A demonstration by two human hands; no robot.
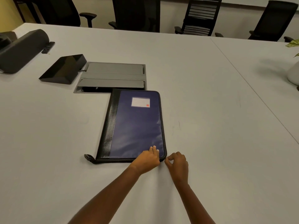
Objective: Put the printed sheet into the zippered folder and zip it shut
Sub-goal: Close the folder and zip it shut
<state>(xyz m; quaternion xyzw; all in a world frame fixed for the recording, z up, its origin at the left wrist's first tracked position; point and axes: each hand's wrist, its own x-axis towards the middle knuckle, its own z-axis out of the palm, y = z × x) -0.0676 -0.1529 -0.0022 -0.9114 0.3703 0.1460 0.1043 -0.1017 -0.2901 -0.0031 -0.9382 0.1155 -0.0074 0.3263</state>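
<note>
Conf room, big pale table point(210, 143) w/ black office chairs point(200, 16) along the far side and a flip-up cable box point(113, 75) set into the top. The zippered folder point(137, 126) lay flat and closed mid-table, just in front of that box, blue cover up, black spine on the left. No printed sheet in sight, so prob already inside. Left hand point(147, 156) pressed on the near right corner, fingers straight on the cover. Right hand point(177, 162) sat right at that corner, fingers curled, thumb + forefinger pinched together, I'd guess on the zip pull, tho the pull itself was hidden. Folder looked light-ish, padded, a bit floppy w/ a slick cover, so imo it'd slide unless pinned flat. Best hold: the pull, w/ the other palm near the teeth.
</note>
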